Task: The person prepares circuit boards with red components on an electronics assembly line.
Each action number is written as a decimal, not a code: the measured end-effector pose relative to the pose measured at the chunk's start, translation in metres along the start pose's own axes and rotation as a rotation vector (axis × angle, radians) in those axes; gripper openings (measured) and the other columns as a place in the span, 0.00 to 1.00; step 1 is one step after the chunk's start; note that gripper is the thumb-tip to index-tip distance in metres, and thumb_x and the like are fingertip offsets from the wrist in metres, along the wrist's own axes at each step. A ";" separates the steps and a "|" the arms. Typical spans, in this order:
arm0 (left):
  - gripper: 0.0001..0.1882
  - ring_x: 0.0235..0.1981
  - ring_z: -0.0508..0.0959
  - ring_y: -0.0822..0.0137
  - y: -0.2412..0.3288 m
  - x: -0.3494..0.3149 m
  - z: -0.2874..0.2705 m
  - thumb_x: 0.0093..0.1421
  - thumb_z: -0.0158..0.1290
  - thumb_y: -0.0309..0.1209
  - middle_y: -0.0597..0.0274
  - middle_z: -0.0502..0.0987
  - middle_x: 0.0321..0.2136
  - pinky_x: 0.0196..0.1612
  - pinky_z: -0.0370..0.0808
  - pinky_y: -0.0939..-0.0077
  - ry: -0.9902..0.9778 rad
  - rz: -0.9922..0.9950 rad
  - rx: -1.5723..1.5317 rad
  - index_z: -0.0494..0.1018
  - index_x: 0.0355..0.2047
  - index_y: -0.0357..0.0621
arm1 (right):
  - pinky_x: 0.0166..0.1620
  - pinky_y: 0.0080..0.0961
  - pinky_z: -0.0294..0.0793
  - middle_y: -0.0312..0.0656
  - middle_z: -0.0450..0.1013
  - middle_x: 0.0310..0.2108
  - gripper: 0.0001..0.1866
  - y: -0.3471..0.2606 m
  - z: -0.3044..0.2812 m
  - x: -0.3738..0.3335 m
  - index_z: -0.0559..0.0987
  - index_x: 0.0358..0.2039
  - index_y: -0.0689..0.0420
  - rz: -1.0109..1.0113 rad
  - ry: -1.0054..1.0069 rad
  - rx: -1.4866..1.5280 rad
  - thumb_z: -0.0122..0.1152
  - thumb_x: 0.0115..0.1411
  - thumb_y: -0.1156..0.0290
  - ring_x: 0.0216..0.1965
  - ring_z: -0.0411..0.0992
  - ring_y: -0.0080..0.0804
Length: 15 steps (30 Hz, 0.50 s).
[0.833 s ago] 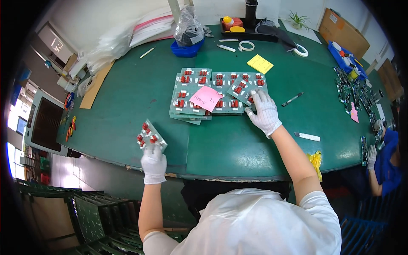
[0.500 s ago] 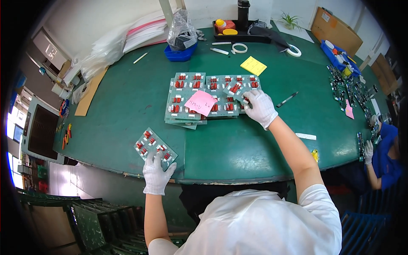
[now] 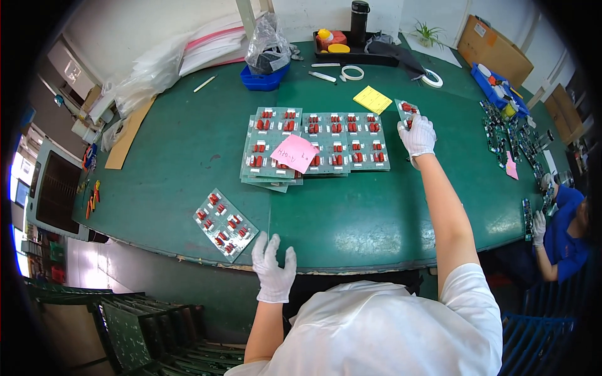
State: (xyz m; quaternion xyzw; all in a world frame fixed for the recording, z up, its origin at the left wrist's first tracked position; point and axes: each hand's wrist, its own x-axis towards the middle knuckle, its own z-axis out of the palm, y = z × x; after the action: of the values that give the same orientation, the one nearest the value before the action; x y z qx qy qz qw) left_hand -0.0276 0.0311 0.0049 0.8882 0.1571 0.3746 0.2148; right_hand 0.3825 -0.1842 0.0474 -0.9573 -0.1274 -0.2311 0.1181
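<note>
My right hand [image 3: 416, 136], in a white glove, grips a small circuit board [image 3: 407, 110] with red components, to the right of the stacked boards. Its fingers hide the board's lower part. At the table's front edge, my gloved left hand [image 3: 274, 271] is open, fingers apart, holding nothing. Just left of it, a loose circuit board [image 3: 226, 224] with red components lies slanted on the green table. Farther back, two neighbouring stacks of similar boards stand side by side, a left stack [image 3: 261, 139] and a right stack [image 3: 367, 145]. A pink note [image 3: 295, 154] lies across both.
A yellow note pad [image 3: 372, 99], tape roll [image 3: 352, 73] and black tray [image 3: 389, 59] with a dark bottle [image 3: 359, 24] stand behind the stacks. At back left is a blue bin [image 3: 266, 76]. On the right, a co-worker in a blue shirt [image 3: 569, 219] sits by several boards [image 3: 501, 128].
My right hand has moved right, carrying the small board away from the stacks. My left hand has let go of the loose board and drawn back to the right, toward the table's edge.
</note>
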 end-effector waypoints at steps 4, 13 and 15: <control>0.24 0.46 0.68 0.48 0.003 -0.006 0.021 0.46 0.59 0.26 0.43 0.65 0.47 0.46 0.69 0.61 -0.012 -0.031 -0.058 0.67 0.45 0.41 | 0.38 0.42 0.70 0.50 0.71 0.35 0.26 0.003 0.014 -0.005 0.73 0.37 0.60 0.018 -0.168 -0.028 0.56 0.49 0.48 0.38 0.69 0.46; 0.19 0.44 0.71 0.49 0.009 0.003 0.024 0.49 0.57 0.24 0.42 0.67 0.45 0.44 0.72 0.65 -0.014 0.022 0.025 0.67 0.42 0.36 | 0.40 0.37 0.72 0.57 0.73 0.34 0.39 -0.046 -0.023 -0.049 0.69 0.42 0.66 0.016 -0.546 0.116 0.46 0.52 0.36 0.37 0.74 0.48; 0.17 0.45 0.70 0.49 0.011 0.007 0.026 0.49 0.57 0.24 0.42 0.68 0.44 0.44 0.71 0.64 -0.021 -0.031 0.028 0.67 0.40 0.35 | 0.41 0.35 0.72 0.57 0.73 0.36 0.40 -0.037 0.002 -0.053 0.69 0.41 0.66 -0.026 -0.517 0.170 0.46 0.51 0.35 0.39 0.73 0.47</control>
State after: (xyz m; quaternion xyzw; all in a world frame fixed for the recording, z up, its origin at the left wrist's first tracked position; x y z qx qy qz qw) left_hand -0.0025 0.0175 -0.0020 0.8925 0.1738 0.3595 0.2096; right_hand 0.3269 -0.1585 0.0265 -0.9695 -0.1844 0.0310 0.1585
